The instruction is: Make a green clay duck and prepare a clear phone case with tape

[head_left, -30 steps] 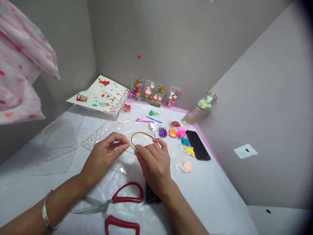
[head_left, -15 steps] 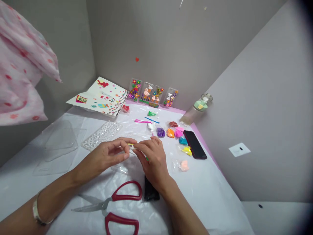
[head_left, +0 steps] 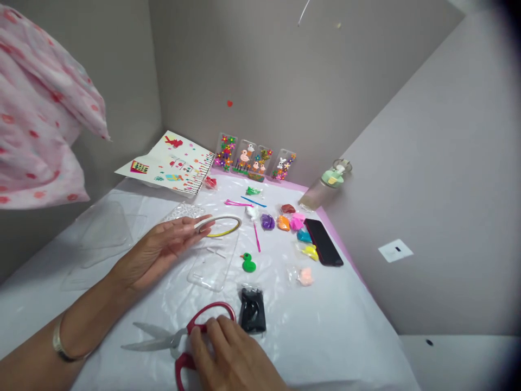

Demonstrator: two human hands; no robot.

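My left hand [head_left: 165,244] is closed on a thin roll of tape [head_left: 222,234], white outside with a yellow inner ring, held tilted above the table. Under the roll lies a clear phone case [head_left: 207,274] with small white strips on it. My right hand [head_left: 232,350] rests at the red handles of the open scissors [head_left: 175,339], fingers curled over them; its grip is partly hidden. The steel blades point left. A green clay duck [head_left: 248,265] and a black packet [head_left: 252,312] lie to the right of the case.
Several bagged clay lumps, such as the purple one [head_left: 267,221], sit beside a black phone [head_left: 324,243]. Decorated phone cases [head_left: 246,156] lean on the wall near a drawing book [head_left: 163,163]. A bottle [head_left: 325,184] stands back right. More clear cases [head_left: 103,231] lie left.
My right hand has left the tape and moved down to the scissors handles. My left hand now holds the roll alone, tilted, slightly higher. The green duck and the clear case have come into sight.
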